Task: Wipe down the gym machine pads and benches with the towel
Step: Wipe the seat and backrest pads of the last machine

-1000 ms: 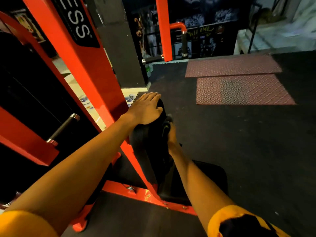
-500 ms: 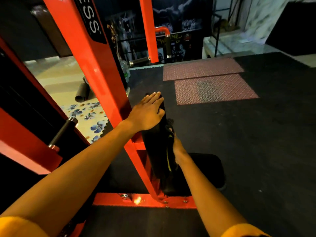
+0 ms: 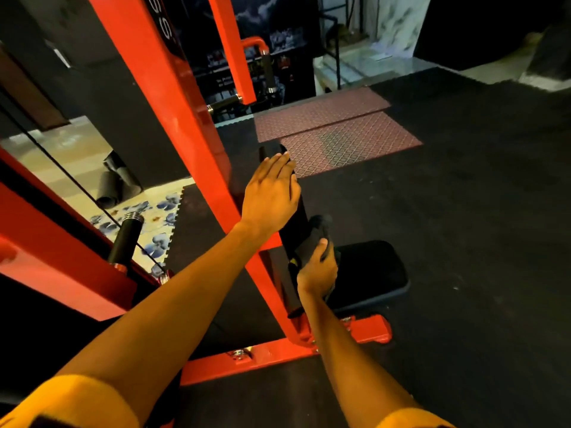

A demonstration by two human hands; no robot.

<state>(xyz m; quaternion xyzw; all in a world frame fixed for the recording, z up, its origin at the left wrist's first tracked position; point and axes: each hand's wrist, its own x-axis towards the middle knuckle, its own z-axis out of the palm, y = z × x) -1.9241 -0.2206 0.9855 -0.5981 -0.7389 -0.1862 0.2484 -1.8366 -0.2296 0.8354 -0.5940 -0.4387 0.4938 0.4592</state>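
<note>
Left hand (image 3: 270,193): I see it flat on the pad (image 3: 300,211).
Right hand (image 3: 316,270): squeezes my towel (image 3: 319,225).
Floor (image 3: 463,242): black, red mats (image 3: 340,143).

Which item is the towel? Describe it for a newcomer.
Find the slanted red upright; the narrow black back pad stands just right of it. The towel is the dark bunched cloth the right hand grips against that pad, crumpled where the pads are smooth.

I get a dim, warm-tinted view — the dark floor (image 3: 479,242) sinks almost to black, while the red frame (image 3: 173,125) glares saturated. Brightest patch: the pale tiles (image 3: 80,149) at left. Edges bow outward, and the yellow sleeve (image 3: 80,403) smears soft.
</note>
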